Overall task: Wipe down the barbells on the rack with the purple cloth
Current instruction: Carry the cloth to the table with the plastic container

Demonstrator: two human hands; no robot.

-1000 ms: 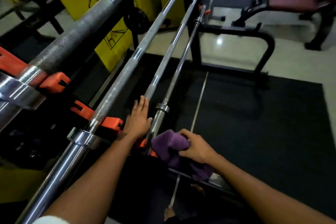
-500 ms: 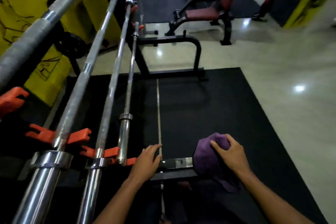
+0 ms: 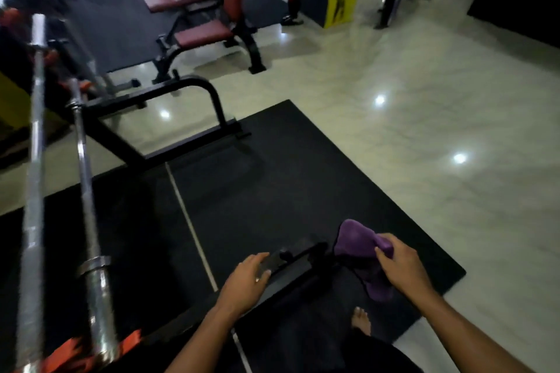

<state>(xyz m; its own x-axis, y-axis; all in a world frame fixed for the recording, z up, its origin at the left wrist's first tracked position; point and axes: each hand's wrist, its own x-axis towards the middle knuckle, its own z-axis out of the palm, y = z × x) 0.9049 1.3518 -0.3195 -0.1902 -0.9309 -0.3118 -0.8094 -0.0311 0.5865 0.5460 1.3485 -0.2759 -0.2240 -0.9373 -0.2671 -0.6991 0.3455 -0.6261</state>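
Purple cloth [image 3: 362, 247] sits bunched in my right hand [image 3: 401, 265], fingers curled round its top, the rest hanging down over the end of the black rack frame [image 3: 298, 263]. My left hand [image 3: 245, 281] rests on that same frame bar, fingers bent over its edge. Two barbells [image 3: 88, 200] lie on the rack well off to my left, apart from both hands, in orange cradles [image 3: 128, 342]. Black floor mat [image 3: 272, 179] lies below.
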